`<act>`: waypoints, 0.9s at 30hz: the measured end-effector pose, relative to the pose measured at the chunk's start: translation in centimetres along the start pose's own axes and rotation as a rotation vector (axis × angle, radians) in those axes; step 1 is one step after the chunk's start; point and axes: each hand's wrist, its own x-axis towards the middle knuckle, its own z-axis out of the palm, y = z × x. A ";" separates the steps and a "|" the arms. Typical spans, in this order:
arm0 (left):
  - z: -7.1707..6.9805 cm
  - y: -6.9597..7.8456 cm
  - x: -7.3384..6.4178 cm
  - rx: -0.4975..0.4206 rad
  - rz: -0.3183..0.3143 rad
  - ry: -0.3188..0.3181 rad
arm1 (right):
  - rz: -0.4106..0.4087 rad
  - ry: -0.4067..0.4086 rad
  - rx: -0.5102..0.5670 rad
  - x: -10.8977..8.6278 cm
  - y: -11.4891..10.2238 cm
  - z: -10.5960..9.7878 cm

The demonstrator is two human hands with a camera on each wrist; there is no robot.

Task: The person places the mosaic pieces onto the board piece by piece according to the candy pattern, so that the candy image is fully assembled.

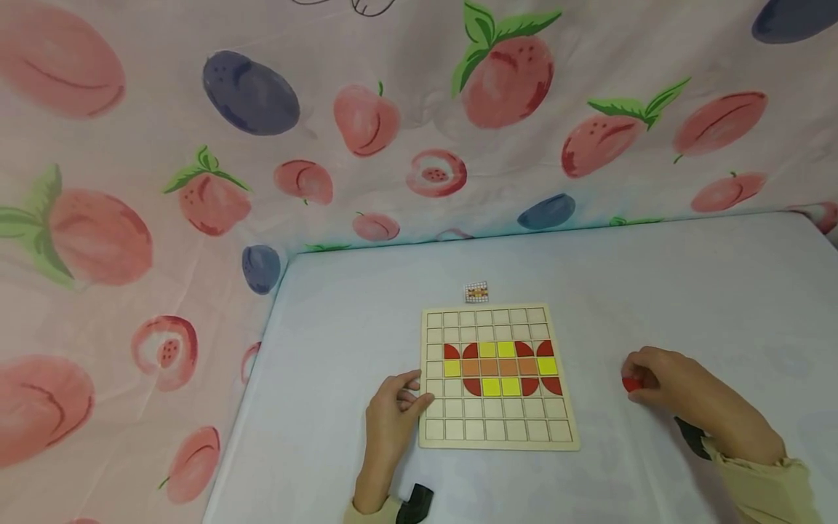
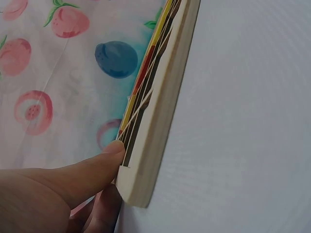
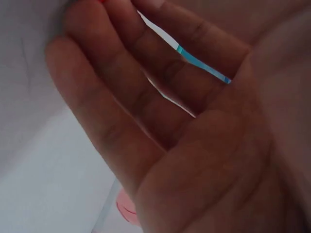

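A square wooden grid board [image 1: 494, 431] lies on the table, with red quarter-round pieces [image 1: 471, 386], yellow squares [image 1: 500, 386] and orange squares [image 1: 499, 367] set in its middle rows. At its left edge, my left hand [image 1: 391, 418] holds the board between thumb and fingers; the left wrist view shows the thumb [image 2: 92, 174] on the rim. Off to the right of the board, my right hand [image 1: 671, 386] pinches a small red piece [image 1: 631, 383], partly covered by the fingers. Only a sliver of red shows at the top of the right wrist view.
A small printed pattern card [image 1: 476, 292] lies just beyond the board's far edge. White cloth covers the table [image 1: 327, 327]. A fruit-print curtain [image 1: 393, 65] hangs behind and along the left side.
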 end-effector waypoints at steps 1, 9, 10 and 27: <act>0.0 0.0 0.0 -0.001 -0.001 -0.001 | 0.003 0.000 0.000 0.0 0.0 0.0; 0.1 0.0 -0.1 0.011 0.007 0.011 | -0.003 0.019 -0.024 0.3 -0.3 0.3; 0.1 0.0 -0.1 0.010 0.004 0.012 | -0.013 0.031 -0.031 0.3 -0.3 0.4; 0.1 0.0 0.0 0.014 -0.018 -0.003 | -0.115 0.171 -0.097 1.7 -3.7 0.1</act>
